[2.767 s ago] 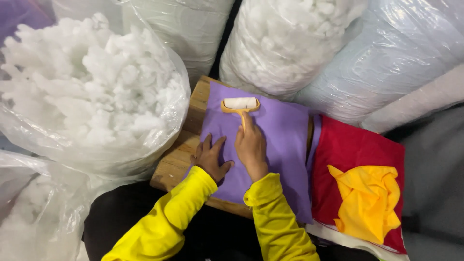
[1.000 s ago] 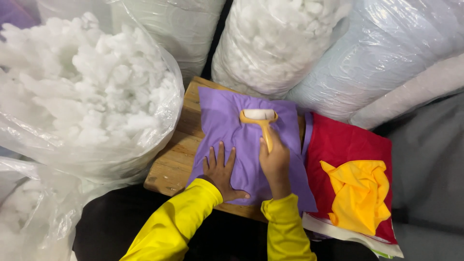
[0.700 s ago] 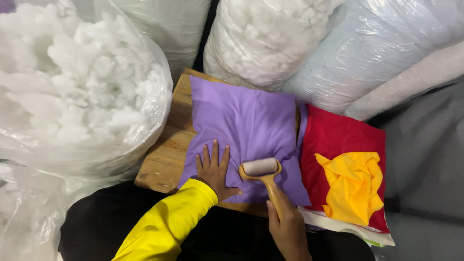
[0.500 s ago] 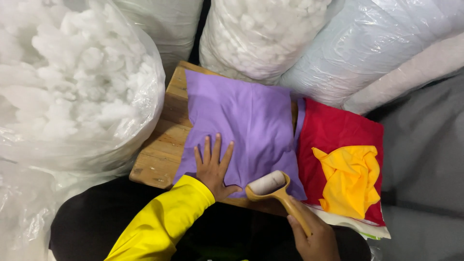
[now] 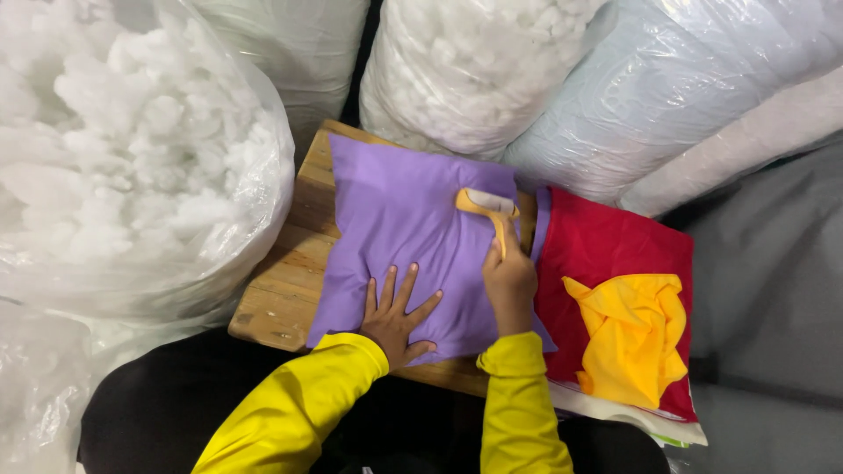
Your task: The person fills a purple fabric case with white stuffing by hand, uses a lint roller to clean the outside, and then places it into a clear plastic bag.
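- A clear plastic bag (image 5: 132,175) of white stuffing bulges at the left; more clear sacks (image 5: 474,70) of stuffing crowd the far edge, pressing against the wooden board (image 5: 281,290).
- A purple pillow cover (image 5: 404,228) lies flat on the board.
- Left hand (image 5: 397,318) rests on its near edge, fingers spread flat, gripping nothing.
- Right hand (image 5: 509,283) is clenched round the yellow handle of a lint roller (image 5: 488,207), whose head sits at the cover's far right corner.
- Just right, red fabric (image 5: 615,254) carries a crumpled yellow cloth (image 5: 634,338).
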